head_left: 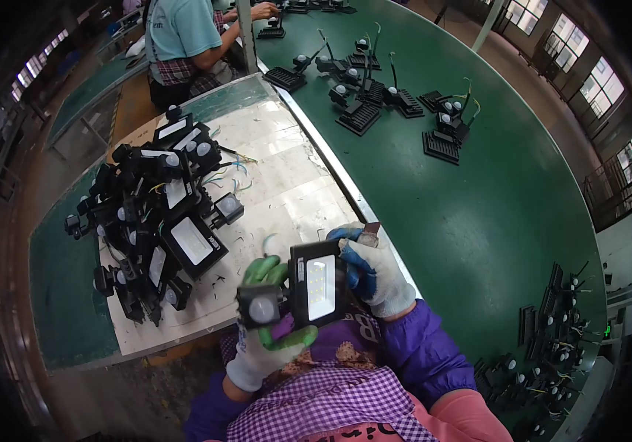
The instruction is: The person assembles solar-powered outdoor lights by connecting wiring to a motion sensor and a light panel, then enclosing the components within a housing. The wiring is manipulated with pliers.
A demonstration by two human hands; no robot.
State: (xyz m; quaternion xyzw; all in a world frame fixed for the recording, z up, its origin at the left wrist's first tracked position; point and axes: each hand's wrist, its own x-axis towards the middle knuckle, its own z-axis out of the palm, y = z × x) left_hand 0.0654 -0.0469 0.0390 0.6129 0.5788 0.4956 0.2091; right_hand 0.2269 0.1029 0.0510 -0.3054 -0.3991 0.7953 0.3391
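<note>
A black floodlight (321, 287) with a white LED panel and a round sensor head (262, 310) is held upright above my lap. My left hand (268, 342), in a white glove with green fingers, is wrapped round the sensor side. My right hand (381, 274), in a white and blue glove, is closed at the light's right edge, with a small brownish piece (371, 230) showing above its fingers. Whether the right fingers also grip the light is unclear. Left of my hands, a heap of similar black floodlights (192, 239) lies on the pale worktop (286, 158).
A green conveyor (470, 214) curves past on the right. Several floodlights (360, 116) lie at its far part, and a cluster (552, 346) lies at the lower right. A metal edge (316, 140) separates it from the worktop. A co-worker (183, 44) is at the upper left.
</note>
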